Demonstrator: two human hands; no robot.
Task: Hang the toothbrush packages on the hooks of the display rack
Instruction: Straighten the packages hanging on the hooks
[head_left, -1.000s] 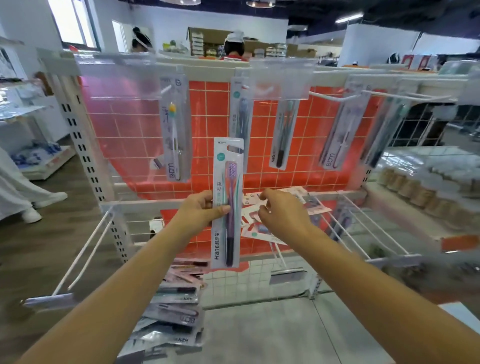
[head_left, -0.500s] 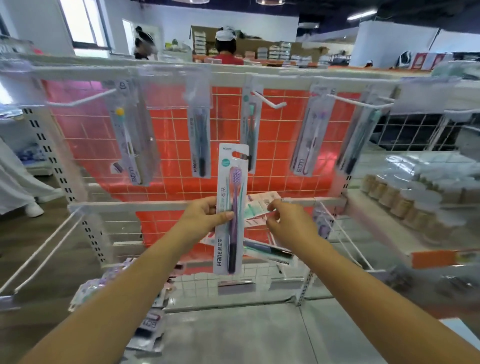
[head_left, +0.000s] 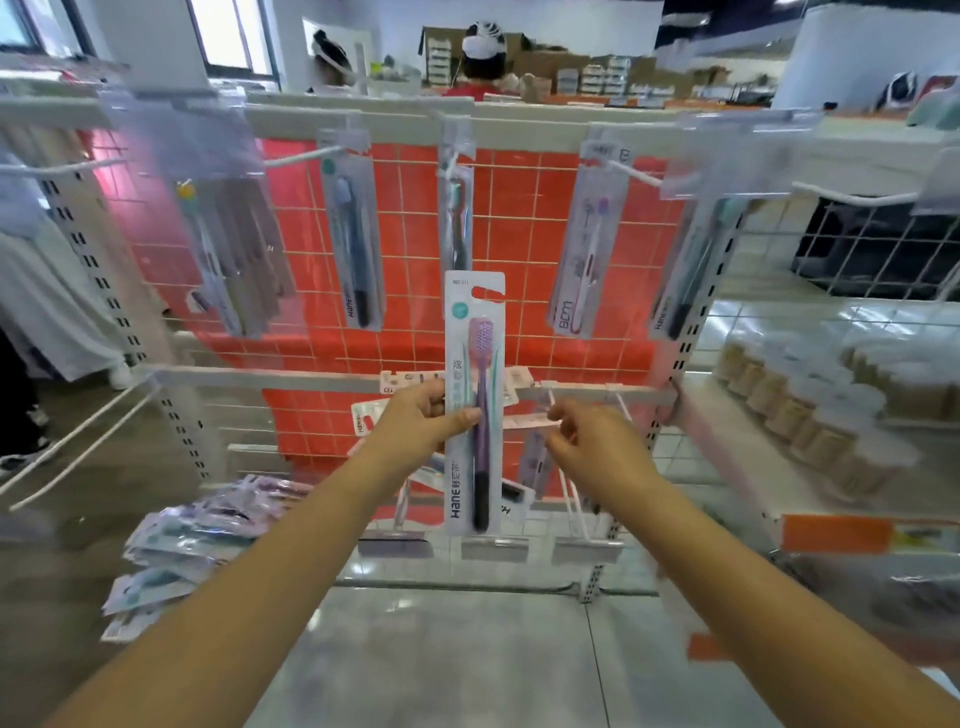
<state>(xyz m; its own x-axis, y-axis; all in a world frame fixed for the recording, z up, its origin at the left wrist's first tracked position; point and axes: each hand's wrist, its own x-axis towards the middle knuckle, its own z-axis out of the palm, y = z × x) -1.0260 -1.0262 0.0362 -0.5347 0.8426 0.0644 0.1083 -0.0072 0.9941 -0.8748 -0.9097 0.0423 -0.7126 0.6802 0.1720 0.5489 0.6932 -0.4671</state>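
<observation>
1. I see the left hand (head_left: 423, 421) gripping a toothbrush package (head_left: 475, 400) at mid-height, thumb across its front and fingers behind. The package stands upright in front of the display rack (head_left: 545, 218), its hang hole at the top, free of any hook.
2. The package holds a purple toothbrush with a pink head; the card reads "Hane" along the lower left edge.
3. The right hand (head_left: 597, 447) sits just beside the package, apart from it. Its fingers are curled; I cannot tell whether they pinch anything.
4. On the rack's upper row, five packages hang from white hooks: one at far left (head_left: 213, 260), one with a dark brush (head_left: 353, 239), one directly above the held package (head_left: 457, 218), one marked "BCM" (head_left: 584, 249), and one at far right (head_left: 691, 270).
5. The rack has a red back panel behind white wire grid.
6. More packages lie in a loose pile (head_left: 176, 545) on the floor at lower left.
7. Rows of jars (head_left: 810, 395) stand on a shelf to the right.
</observation>
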